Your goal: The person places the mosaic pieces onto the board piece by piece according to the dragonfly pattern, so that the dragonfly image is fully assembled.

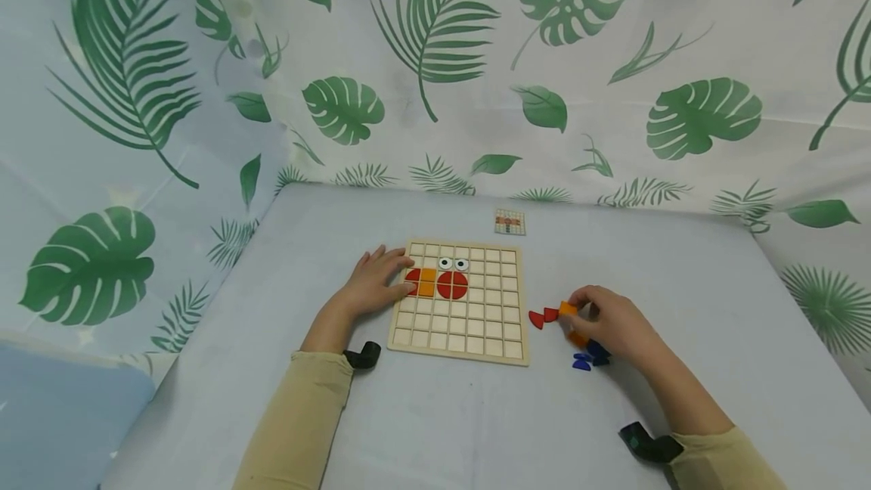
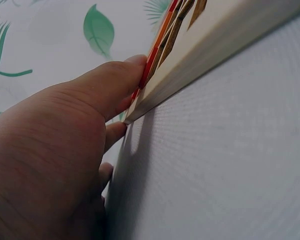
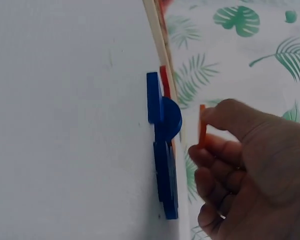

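Observation:
A wooden grid board (image 1: pixel 457 354) lies on the table with several red and orange tiles and two eye tiles in its cells. At its left edge my left hand (image 1: pixel 370 286) has thumb and index finger apart, touching the red quarter-round tiles (image 1: pixel 411 277). In the left wrist view, the thumb of my left hand (image 2: pixel 55 135) rests on a red tile at the board rim (image 2: pixel 190 65). Beyond the board's right side, my right hand (image 1: pixel 615 324) pinches an orange square tile (image 3: pixel 202 125) between thumb and fingers, raised off the table in the right wrist view.
Near the right hand lie red tiles (image 1: pixel 537 319), another orange tile (image 1: pixel 578 339) and several blue tiles (image 3: pixel 165 170). A small pattern card (image 1: pixel 510 221) lies behind the board. Leaf-printed cloth (image 1: pixel 476 112) hangs at the table's back and left.

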The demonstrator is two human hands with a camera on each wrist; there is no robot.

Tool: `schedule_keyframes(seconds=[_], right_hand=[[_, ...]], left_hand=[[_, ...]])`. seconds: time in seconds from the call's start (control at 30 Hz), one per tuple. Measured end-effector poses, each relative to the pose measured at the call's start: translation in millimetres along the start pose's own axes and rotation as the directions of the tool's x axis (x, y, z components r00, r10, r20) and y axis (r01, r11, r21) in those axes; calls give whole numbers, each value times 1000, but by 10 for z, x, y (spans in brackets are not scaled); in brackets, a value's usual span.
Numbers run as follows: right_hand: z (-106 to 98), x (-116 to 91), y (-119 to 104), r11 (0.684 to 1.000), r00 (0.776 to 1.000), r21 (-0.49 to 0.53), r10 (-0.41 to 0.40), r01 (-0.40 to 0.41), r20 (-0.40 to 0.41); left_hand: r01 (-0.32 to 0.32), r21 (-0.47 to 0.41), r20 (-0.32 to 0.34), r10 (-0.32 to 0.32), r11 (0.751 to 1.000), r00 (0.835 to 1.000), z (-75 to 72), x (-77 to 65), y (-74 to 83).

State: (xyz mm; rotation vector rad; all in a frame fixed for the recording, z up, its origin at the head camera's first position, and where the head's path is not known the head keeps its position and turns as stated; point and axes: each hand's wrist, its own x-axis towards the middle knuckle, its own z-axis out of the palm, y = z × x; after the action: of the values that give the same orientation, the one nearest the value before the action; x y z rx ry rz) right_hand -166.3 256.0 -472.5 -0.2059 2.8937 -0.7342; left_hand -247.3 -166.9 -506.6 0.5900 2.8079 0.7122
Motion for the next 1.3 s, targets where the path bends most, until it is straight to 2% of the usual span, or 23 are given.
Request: schedule_keyframes(seconds=[0.2,0.5,0.63,0.87,1.17,1.3], right_hand=[[-73,90,-151,999,1000,32,-10,10,-4],[-38,389,-485,996,997,64,-68,65,32],[17,564,-589,991,991,50,-126,124,44],[148,825,-737,987,985,52,-155,151,80],[357,1026,-864,987,981,74,-149,141,123],[428,1065,-885,983,976,77,-174,165,128]], left_hand=[[-4,-3,-10,4,1000,1000,18,10,-10],[2,-10,-4,-2,1000,1000,13,-2,4],[5,-10,-3,-5,1000,1000,13,1,-6],[4,-12,-9,-4,1000,1000,12,12,-10],[11,-16,-7,-11,1000,1000,7,9,-7],[8,-8,-11,-9,1000,1000,12,12,-9]])
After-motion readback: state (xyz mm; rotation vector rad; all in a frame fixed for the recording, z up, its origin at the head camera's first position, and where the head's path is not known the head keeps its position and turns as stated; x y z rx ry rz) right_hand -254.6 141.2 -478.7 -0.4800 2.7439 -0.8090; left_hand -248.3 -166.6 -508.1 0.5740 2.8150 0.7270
